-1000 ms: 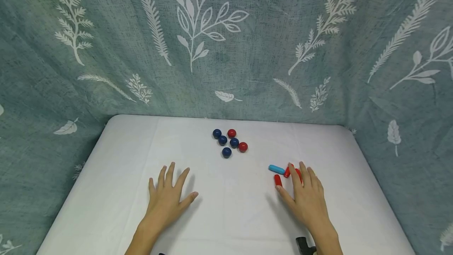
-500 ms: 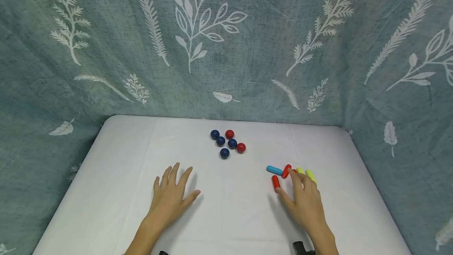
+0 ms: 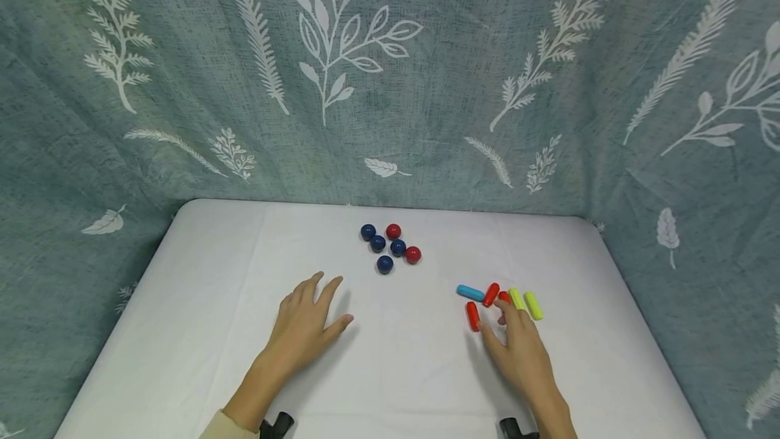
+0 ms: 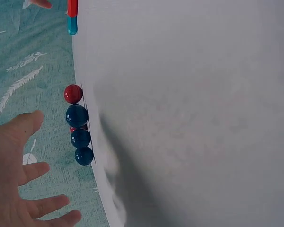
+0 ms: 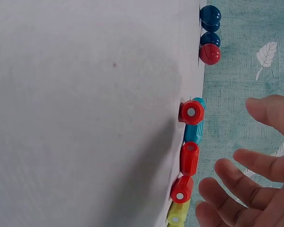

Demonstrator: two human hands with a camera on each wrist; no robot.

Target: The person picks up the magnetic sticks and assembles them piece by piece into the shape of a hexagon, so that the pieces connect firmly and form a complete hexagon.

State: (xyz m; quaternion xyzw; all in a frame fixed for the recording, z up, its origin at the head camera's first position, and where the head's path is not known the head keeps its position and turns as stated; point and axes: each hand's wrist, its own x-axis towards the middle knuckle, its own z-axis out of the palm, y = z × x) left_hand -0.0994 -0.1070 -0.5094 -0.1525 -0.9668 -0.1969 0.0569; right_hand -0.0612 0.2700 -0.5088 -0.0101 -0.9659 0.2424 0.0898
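Note:
My right hand [image 3: 518, 354] hovers over the near side of a group of short ribbed plastic sticks, its fingers bent and spread with nothing between them. One red stick [image 3: 472, 316] lies right by the thumb tip. A blue stick [image 3: 470, 293], two more red ones and two yellow sticks [image 3: 533, 305] lie beyond the fingers; one red stick is partly covered by them. Pale round spots show on several stick ends in the right wrist view. My left hand [image 3: 303, 334], fingers spread and loosely bent, is over the white tabletop, holding nothing.
Dark blue balls [image 3: 384, 264] and two red balls [image 3: 413, 255] sit in a loose cluster at the back middle of the white-covered table [image 3: 213, 276]. A green leaf-patterned curtain [image 3: 426, 100] hangs behind the table's far edge and around its sides.
My left hand has shifted to the right and turned slightly. My right hand has drawn back a little and bent its fingers, uncovering the yellow sticks. Balls and sticks keep their arrangement.

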